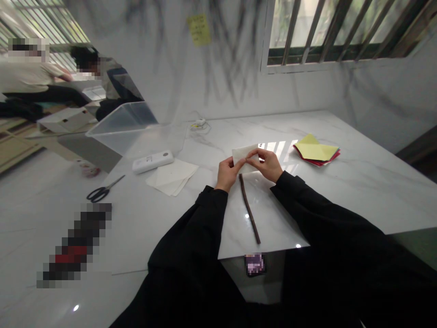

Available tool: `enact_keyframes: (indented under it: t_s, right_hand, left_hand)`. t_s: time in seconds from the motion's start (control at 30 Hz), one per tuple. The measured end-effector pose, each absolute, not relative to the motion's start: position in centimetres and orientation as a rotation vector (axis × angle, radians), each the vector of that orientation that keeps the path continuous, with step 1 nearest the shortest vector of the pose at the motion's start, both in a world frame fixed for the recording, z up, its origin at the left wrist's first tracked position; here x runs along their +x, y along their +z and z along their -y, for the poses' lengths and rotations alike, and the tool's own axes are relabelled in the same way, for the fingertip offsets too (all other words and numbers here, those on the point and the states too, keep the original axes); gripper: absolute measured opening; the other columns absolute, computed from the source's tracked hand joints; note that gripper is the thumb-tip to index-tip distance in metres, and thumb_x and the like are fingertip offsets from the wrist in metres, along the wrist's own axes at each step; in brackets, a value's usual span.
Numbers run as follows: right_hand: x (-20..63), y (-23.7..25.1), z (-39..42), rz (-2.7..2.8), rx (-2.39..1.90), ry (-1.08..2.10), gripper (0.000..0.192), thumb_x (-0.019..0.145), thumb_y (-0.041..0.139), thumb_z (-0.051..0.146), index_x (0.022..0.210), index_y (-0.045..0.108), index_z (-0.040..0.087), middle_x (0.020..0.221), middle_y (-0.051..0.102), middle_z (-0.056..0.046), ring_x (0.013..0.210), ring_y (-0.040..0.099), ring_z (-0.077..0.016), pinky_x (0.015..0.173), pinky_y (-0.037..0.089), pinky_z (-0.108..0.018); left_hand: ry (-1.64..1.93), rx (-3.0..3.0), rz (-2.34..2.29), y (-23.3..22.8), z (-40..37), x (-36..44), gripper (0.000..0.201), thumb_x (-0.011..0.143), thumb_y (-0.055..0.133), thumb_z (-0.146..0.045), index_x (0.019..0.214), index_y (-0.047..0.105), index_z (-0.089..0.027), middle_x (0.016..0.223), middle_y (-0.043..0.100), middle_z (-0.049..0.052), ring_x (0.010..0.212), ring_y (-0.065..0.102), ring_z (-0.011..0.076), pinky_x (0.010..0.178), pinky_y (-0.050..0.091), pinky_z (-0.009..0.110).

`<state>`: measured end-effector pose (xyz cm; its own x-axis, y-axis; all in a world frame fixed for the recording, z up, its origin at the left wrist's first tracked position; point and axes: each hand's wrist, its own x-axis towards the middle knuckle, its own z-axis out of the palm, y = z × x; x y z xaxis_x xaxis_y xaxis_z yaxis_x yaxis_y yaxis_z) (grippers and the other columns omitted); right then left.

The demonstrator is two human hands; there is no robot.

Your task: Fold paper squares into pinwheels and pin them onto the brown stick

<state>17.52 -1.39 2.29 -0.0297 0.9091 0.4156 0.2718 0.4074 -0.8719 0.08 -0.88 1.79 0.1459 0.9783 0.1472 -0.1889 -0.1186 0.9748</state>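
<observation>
Both hands meet over the middle of the white marbled table (273, 214), holding up a sheet of white paper (239, 156). My left hand (228, 173) pinches the paper's lower left part. From the right, my right hand (266, 165) grips the same sheet with bent fingers, close to the left fingertips. A small dark mark shows at the paper's top right corner. Below the hands lies a thin dark brown stick (249, 209), pointing towards me. To the left, several white paper sheets (174, 176) lie overlapping.
Yellow and red papers (316, 151) are stacked at right. Left are a white oblong device (153, 162), black-handled scissors (102, 192) and a clear plastic bin (133, 130). A small white device with cable (200, 122) sits by the wall. Two people (112, 82) are at back left.
</observation>
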Motion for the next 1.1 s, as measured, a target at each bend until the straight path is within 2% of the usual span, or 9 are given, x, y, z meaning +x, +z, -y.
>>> enact_keyframes:
  t_s: [0.07,0.13,0.2,0.27,0.53,0.63,0.77,0.97,1.1]
  right_hand:
    - [17.3,2.5,1.6,1.518,-1.037,0.748,0.052,0.082,0.080,0.053,0.124,0.069,0.026,0.113,0.074,-0.008,0.093,0.070,-0.0241,0.072,0.060,-0.034]
    - [17.2,2.6,1.8,1.511,-0.997,0.772,0.078,0.083,0.080,0.055,0.151,0.050,0.030,0.123,0.072,-0.010,0.096,0.071,-0.0254,0.075,0.062,-0.037]
    - [17.2,2.6,1.7,1.524,-0.968,0.803,0.095,0.084,0.079,0.056,0.163,0.032,0.033,0.127,0.071,-0.011,0.098,0.071,-0.0265,0.081,0.064,-0.040]
    - [17.2,2.4,1.5,1.519,-0.937,0.840,0.101,0.084,0.079,0.056,0.165,0.025,0.032,0.124,0.072,-0.011,0.098,0.072,-0.0271,0.085,0.064,-0.044]
    - [17.3,1.7,0.8,1.437,-0.949,0.884,0.076,0.078,0.085,0.050,0.143,0.055,0.024,0.100,0.074,-0.006,0.091,0.073,-0.0251,0.087,0.064,-0.043]
    - [17.2,1.7,0.8,1.428,-0.960,0.859,0.065,0.077,0.085,0.050,0.131,0.062,0.022,0.101,0.074,-0.006,0.089,0.072,-0.0230,0.086,0.063,-0.041]
    - [17.2,1.8,0.7,1.406,-0.942,0.865,0.059,0.074,0.087,0.051,0.119,0.069,0.020,0.107,0.076,-0.008,0.094,0.072,-0.0234,0.089,0.061,-0.040]
    - [17.4,1.7,0.6,1.373,-0.947,1.146,0.053,0.065,0.092,0.054,0.101,0.077,0.016,0.103,0.081,-0.010,0.093,0.074,-0.0268,0.090,0.062,-0.044]
    - [18.3,1.6,-0.1,1.293,-0.957,1.178,0.051,0.063,0.094,0.050,0.098,0.080,0.016,0.102,0.081,-0.009,0.095,0.075,-0.0271,0.095,0.060,-0.045]
  left_hand:
    - [1.280,1.236,-0.890,1.7,0.8,0.1,0.058,0.068,0.090,-0.057,0.102,0.079,-0.011,0.093,0.080,0.010,0.085,0.073,0.0240,0.084,0.057,0.036]
    - [1.289,1.230,-0.891,1.6,0.7,0.2,0.058,0.067,0.090,-0.056,0.102,0.079,-0.011,0.094,0.081,0.010,0.086,0.073,0.0238,0.084,0.057,0.036]
    - [1.295,1.225,-0.891,1.5,0.6,0.2,0.058,0.067,0.090,-0.057,0.101,0.079,-0.011,0.095,0.081,0.010,0.086,0.073,0.0236,0.085,0.057,0.037]
    - [1.300,1.227,-0.890,1.5,0.6,0.2,0.060,0.068,0.089,-0.059,0.101,0.079,-0.010,0.095,0.081,0.010,0.085,0.073,0.0234,0.085,0.057,0.037]
    - [1.318,1.278,-0.914,2.0,0.9,0.2,0.056,0.072,0.086,-0.057,0.104,0.079,-0.012,0.097,0.080,0.010,0.085,0.073,0.0235,0.083,0.058,0.036]
    - [1.320,1.288,-0.923,2.0,0.9,0.2,0.053,0.073,0.086,-0.055,0.103,0.079,-0.012,0.096,0.080,0.010,0.083,0.073,0.0229,0.081,0.058,0.036]
    - [1.324,1.289,-0.933,2.1,0.9,0.2,0.051,0.072,0.086,-0.053,0.101,0.078,-0.012,0.092,0.080,0.009,0.082,0.072,0.0223,0.079,0.058,0.035]
    - [1.339,1.305,-0.955,2.2,1.0,0.3,0.047,0.073,0.085,-0.053,0.096,0.077,-0.013,0.090,0.078,0.008,0.080,0.070,0.0200,0.075,0.056,0.031]
    - [1.360,1.340,-1.023,2.3,0.6,0.1,0.043,0.079,0.078,-0.058,0.088,0.074,-0.016,0.081,0.074,0.004,0.071,0.066,0.0161,0.063,0.050,0.026]
